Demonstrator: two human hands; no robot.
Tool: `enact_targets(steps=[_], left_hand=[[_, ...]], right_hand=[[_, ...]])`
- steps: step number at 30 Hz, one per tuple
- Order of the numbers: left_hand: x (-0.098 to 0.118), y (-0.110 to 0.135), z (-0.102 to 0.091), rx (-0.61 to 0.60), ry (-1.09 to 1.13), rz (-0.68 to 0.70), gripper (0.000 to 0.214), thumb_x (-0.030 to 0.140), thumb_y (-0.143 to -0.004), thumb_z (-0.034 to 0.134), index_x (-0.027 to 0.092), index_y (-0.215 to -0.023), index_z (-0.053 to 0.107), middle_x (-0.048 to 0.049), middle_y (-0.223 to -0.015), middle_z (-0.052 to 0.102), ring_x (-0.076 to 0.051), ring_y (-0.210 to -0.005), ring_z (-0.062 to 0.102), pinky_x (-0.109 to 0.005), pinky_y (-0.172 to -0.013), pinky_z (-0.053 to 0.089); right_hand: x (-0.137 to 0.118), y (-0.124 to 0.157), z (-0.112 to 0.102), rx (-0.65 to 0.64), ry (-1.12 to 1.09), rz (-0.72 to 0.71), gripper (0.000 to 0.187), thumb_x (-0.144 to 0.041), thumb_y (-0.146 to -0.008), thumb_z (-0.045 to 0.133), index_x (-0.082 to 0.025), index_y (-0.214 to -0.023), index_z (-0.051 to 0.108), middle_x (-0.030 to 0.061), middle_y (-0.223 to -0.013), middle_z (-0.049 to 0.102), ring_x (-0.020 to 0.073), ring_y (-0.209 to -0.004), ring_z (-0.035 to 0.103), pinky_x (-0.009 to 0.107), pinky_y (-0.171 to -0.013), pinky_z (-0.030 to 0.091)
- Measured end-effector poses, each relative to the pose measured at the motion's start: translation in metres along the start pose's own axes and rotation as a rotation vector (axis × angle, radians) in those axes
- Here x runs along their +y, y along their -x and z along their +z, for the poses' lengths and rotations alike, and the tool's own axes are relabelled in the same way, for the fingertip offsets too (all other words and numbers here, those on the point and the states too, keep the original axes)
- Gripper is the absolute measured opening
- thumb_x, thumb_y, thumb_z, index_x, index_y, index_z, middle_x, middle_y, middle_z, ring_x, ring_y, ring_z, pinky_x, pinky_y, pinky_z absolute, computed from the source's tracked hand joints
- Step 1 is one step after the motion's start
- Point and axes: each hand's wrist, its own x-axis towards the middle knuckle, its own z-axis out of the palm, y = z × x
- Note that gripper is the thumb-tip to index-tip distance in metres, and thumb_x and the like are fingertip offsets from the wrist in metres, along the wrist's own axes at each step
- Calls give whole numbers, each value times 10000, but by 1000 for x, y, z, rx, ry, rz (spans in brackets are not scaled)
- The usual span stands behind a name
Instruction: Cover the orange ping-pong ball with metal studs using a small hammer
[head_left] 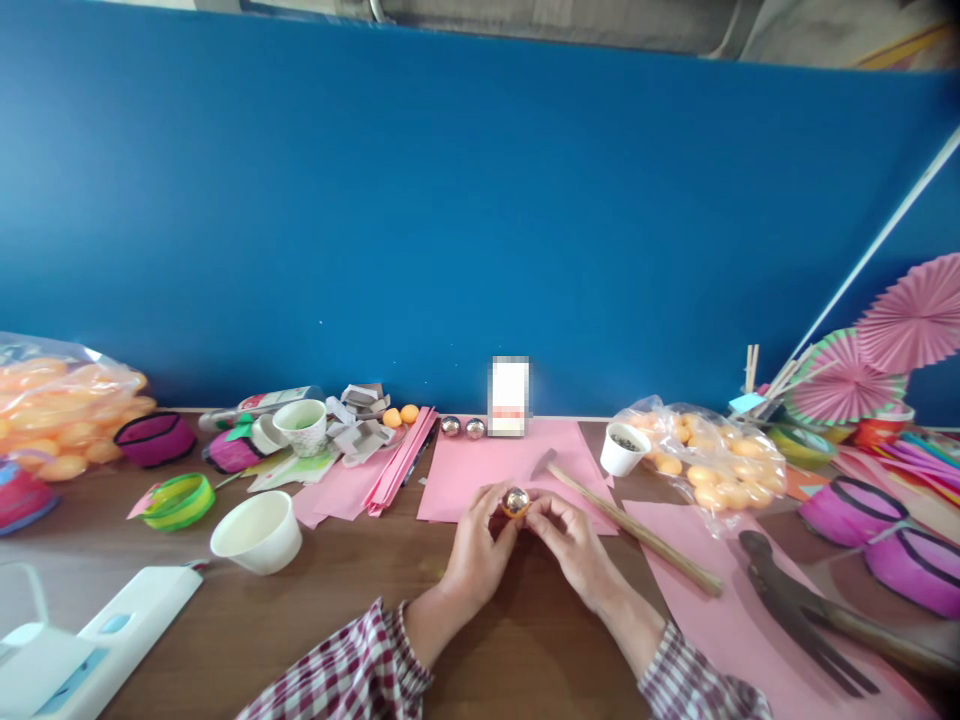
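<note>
Both my hands meet at the middle of the wooden table (225, 620), over the near edge of a pink paper sheet (480, 470). Between their fingertips sits a small shiny silver ball (516, 498) with an orange piece under it. My left hand (480, 550) pinches it from the left, fingers curled. My right hand (570, 540) pinches it from the right. Two more silver balls (462, 427) lie further back on the pink sheet.
A wooden stick (637, 535) and a hammer (802, 610) lie to the right, beside a bag of orange balls (712, 460) and a small white cup (622, 450). A white bowl (259, 530), green ring (178, 500), paper scraps and pink folded paper sit left. Pink paper fans (907, 320) stand far right.
</note>
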Motion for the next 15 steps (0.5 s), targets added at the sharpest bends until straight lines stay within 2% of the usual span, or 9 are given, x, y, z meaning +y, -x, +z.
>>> enact_targets(steps=[7, 15], left_hand=[[2, 0, 0, -11, 1, 0, 373, 69, -776, 538, 201, -1124, 556, -71, -1075, 575, -198, -1023, 554, -370, -913, 464], [-1, 0, 0, 2, 9, -3, 384, 55, -759, 546, 208, -1112, 560, -62, -1068, 581, -193, -1015, 560, -353, -900, 470]], right_hand=[[3, 0, -1, -9, -2, 6, 182, -361, -841, 536, -190, -789, 573, 28, -858, 623, 187, -909, 558, 292, -810, 414], [1, 1, -1, -3, -2, 9, 173, -357, -832, 546, -196, -777, 577, 38, -966, 629, 185, -913, 557, 288, -798, 418]])
